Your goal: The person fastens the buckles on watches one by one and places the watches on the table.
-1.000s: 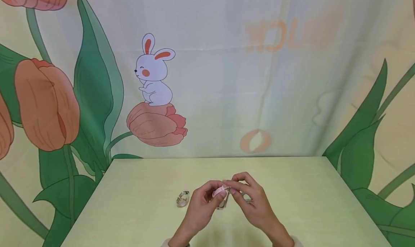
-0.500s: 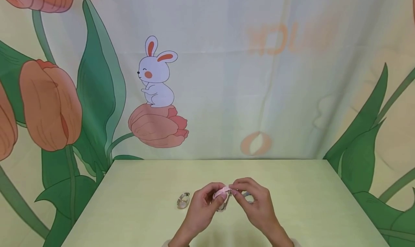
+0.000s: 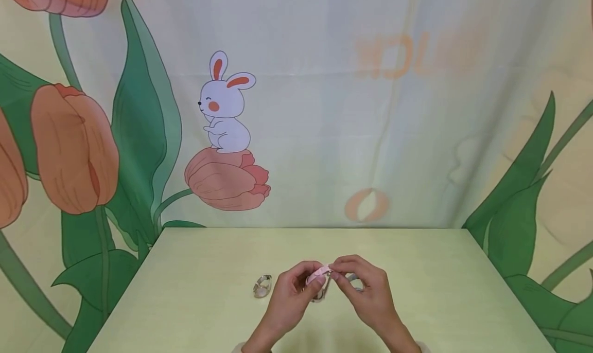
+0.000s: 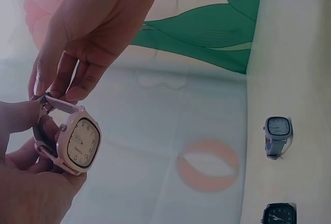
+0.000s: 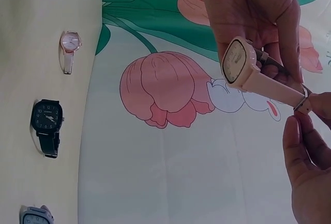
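Observation:
A pale pink square-faced wristwatch is held up between both hands. My left hand grips it by the case and band, with fingers inside the loop of the strap. The thumb and fingers of my right hand pinch the strap ends at the metal buckle. In the right wrist view the strap runs straight from the case to that buckle, where the two strap ends meet. The fingertips partly hide the buckle.
On the pale green table lie a small rose-gold watch at the left, a black square watch behind the hands, and a grey-blue watch to the right. A printed curtain hangs at the table's back edge.
My right hand has drawn slightly right and down; its fingertips, earlier over the pink band, are now at the buckle end. The left hand keeps its grip. The head view has shifted slightly.

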Available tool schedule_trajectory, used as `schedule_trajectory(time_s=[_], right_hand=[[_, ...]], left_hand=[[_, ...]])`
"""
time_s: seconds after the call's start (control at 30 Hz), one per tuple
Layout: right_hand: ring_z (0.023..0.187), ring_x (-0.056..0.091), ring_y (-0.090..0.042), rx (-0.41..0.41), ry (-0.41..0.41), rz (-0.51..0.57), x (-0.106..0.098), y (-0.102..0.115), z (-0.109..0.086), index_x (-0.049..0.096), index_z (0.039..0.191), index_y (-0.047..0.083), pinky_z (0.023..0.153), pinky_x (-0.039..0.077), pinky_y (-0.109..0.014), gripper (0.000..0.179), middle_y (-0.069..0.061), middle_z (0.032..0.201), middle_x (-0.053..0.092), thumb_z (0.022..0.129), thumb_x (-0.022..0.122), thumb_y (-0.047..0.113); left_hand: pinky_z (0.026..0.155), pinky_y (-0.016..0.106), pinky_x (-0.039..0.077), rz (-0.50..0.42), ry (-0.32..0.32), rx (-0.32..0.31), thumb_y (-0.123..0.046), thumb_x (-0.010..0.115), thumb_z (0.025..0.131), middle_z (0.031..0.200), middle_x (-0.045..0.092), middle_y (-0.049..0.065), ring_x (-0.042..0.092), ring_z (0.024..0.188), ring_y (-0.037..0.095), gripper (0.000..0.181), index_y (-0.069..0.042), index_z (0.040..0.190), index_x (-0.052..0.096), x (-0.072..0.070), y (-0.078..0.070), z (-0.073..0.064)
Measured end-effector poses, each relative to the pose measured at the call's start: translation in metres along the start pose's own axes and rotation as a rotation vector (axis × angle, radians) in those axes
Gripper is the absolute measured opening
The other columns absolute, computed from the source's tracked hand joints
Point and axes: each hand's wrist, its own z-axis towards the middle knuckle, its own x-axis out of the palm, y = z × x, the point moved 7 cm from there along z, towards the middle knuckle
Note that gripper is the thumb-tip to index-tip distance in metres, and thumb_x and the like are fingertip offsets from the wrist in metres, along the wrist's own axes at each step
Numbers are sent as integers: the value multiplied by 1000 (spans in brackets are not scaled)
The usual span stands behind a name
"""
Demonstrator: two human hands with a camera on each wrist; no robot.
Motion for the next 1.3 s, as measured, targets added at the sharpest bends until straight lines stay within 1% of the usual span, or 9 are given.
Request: schedule_trajectory(time_s=[0.17,0.27,0.4,0.5,0.67,0.83,1.03,1.23,1.3], right_hand=[[82,66,-17,-18,4,-13,0,16,5,73,92,2,72,53,-13,22,-12,90,69,78,71,-15],[82,66,-14,22,9,-34,1,18,6,70,98,-1,73,54,-15,23,-13,91,69,79,71,-15],[83,65,-9,73,32,-55,5,-2,-3,69,107,8,75,55,-17,25,-6,95,71,86,69,-6],[84,65,-9,48,41,-43,7,-15,-9,70,106,16,76,55,-18,24,0,96,70,89,68,-1],[84,65,-9,18,44,-27,9,-14,-10,72,102,17,74,54,-18,24,1,94,70,88,69,-2],[84,66,-9,39,49,-53,9,-13,-11,71,108,16,75,54,-19,26,0,98,71,89,69,-1],[86,67,-11,70,51,-34,11,-14,-13,68,114,13,77,56,-22,30,-4,101,73,87,72,1],[82,65,-7,2,41,-62,11,-12,-13,71,110,16,76,53,-18,30,1,94,72,87,69,-4],[82,64,-7,11,51,-55,11,-13,-13,71,109,17,76,52,-17,29,1,94,71,89,68,-3]], left_hand=[[73,17,51,7,-5,-6,-16,63,97,105,64,20,58,86,7,23,1,113,64,0,1,0],[73,17,51,15,-21,-20,-16,63,96,106,65,20,58,86,8,22,-1,112,65,-1,3,0],[73,17,51,16,-38,-30,-17,64,96,105,65,19,58,86,9,21,-2,111,65,-2,4,1],[74,17,51,11,-36,-25,-16,65,96,105,65,20,58,86,8,22,-1,111,65,-2,4,1],[75,16,50,17,-36,-18,-16,65,95,105,65,19,58,86,7,23,0,111,65,-2,3,2],[74,16,50,12,-46,-25,-17,65,95,106,65,18,58,87,7,22,0,110,65,-2,3,2],[76,17,53,-12,-59,-40,-18,65,95,109,65,16,62,94,9,21,-3,110,65,-4,2,2],[65,19,54,10,-42,-75,-20,66,95,107,67,20,62,78,7,23,-3,110,66,-3,5,2],[63,19,54,13,-36,-84,-20,66,95,106,67,21,62,75,7,23,-2,110,66,-2,7,2]])
